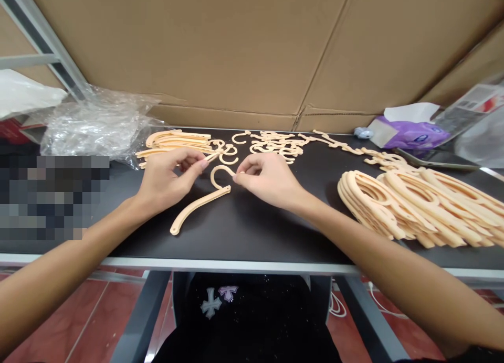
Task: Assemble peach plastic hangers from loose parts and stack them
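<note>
My right hand (pixel 268 178) pinches the end of a peach plastic hook (pixel 219 174) that curves over the black table (pixel 244 226). My left hand (pixel 170 178) has its fingers closed around a thin peach hanger arm (pixel 212 156) reaching toward the pile behind it. A curved hanger arm (pixel 199 204) lies flat on the table between and just below both hands, its upper end close to the hook.
A stack of peach hanger arms (pixel 177 141) and loose hooks (pixel 275 142) lie at the back. A large pile of assembled hangers (pixel 417 205) fills the right side. Crumpled clear plastic (pixel 98 124) sits back left, a purple tissue pack (pixel 409 133) back right, a cardboard wall (pixel 252 48) behind.
</note>
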Demonstrator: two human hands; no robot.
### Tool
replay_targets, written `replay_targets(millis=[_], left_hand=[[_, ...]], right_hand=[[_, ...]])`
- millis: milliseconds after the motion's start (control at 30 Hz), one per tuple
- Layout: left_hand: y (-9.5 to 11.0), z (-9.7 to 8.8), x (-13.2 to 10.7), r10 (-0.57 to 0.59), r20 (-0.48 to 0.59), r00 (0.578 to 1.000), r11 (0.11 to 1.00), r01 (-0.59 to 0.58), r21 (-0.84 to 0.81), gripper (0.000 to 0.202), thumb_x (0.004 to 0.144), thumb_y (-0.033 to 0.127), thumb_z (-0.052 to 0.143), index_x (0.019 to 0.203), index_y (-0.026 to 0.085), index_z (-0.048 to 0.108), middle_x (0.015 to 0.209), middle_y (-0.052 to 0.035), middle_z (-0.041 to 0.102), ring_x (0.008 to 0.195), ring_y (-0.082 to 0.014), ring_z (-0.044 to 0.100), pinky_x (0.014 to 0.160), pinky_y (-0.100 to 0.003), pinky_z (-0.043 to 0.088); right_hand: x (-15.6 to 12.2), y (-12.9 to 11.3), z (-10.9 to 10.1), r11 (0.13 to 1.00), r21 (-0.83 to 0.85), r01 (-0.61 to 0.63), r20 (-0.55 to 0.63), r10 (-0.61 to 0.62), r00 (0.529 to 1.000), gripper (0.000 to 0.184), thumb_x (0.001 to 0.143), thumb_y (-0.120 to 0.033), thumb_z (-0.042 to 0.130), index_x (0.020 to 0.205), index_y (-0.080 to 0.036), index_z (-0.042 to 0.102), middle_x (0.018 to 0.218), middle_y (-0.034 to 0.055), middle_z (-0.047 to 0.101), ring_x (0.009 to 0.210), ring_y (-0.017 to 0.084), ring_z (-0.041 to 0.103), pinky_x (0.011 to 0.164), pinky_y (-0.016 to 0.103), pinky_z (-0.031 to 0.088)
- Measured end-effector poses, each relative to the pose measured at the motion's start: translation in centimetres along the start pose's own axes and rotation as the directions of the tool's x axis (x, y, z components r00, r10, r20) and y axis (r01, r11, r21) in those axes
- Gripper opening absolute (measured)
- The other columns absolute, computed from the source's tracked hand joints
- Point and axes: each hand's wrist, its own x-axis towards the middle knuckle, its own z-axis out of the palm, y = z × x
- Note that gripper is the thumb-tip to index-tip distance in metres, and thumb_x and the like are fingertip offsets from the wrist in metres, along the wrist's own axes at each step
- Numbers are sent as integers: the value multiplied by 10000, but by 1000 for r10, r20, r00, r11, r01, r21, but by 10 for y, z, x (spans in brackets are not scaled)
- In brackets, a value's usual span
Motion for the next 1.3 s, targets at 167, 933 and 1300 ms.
replay_targets(millis=[167, 933, 1300], left_hand=[[-4, 1, 0, 5, 29, 1000, 1000, -5, 8, 212, 921, 378, 632, 906, 183, 715, 819, -16, 738, 696, -146, 634, 692, -270, 506], [8, -1, -1, 77, 228, 971, 990, -47, -134, 270, 954, 406, 557, 899, 196, 717, 887, -27, 747, 802, -171, 661, 780, -285, 510], [9, -1, 2, 21, 261, 965, 920, 83, -382, 178, 873, 373, 702, 809, 211, 738, 860, -33, 737, 831, -187, 665, 794, -324, 568]], right_hand=[[12, 8, -14, 976, 216, -21, -204, 66, 977, 51, 756, -173, 682, 709, -157, 693, 669, 20, 691, 653, 148, 641, 661, 293, 483], [-10, 4, 22, 930, 304, 208, 74, -241, 968, 72, 911, -249, 618, 889, -186, 646, 887, 7, 746, 838, 149, 714, 801, 289, 525], [-14, 4, 25, 933, 164, 321, 60, -334, 941, 102, 934, -232, 600, 950, -186, 691, 937, 16, 771, 838, 138, 702, 782, 263, 500]])
